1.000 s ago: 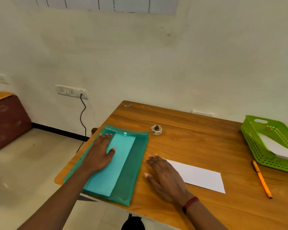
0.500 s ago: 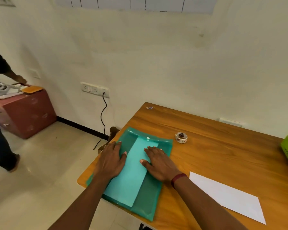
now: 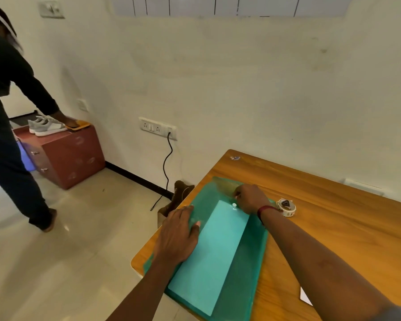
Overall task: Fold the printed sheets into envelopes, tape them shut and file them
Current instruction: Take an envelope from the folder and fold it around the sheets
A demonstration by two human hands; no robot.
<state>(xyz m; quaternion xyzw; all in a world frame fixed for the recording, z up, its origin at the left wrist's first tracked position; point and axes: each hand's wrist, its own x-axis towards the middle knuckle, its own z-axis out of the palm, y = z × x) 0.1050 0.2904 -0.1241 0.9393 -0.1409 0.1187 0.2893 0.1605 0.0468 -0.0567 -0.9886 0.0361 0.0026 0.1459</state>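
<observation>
Only a white corner of a paper sheet (image 3: 305,297) showed at the right edge of the view, the rest cut off. The translucent green plastic document folder (image 3: 245,262) lay on the left end of the wooden table (image 3: 333,228), its near end running out of view. Inside it, seen through the cover, lay a pale rectangular folded envelope (image 3: 208,258). The left hand (image 3: 180,237) lay flat and spread on the folder's left side, beside the envelope. The right hand (image 3: 250,198) curled at the folder's far edge near the white snap button (image 3: 234,205); its fingertips were hidden, so whether they pinched the flap could not be told. A small roll of tape (image 3: 286,207) sat just beside that wrist.
</observation>
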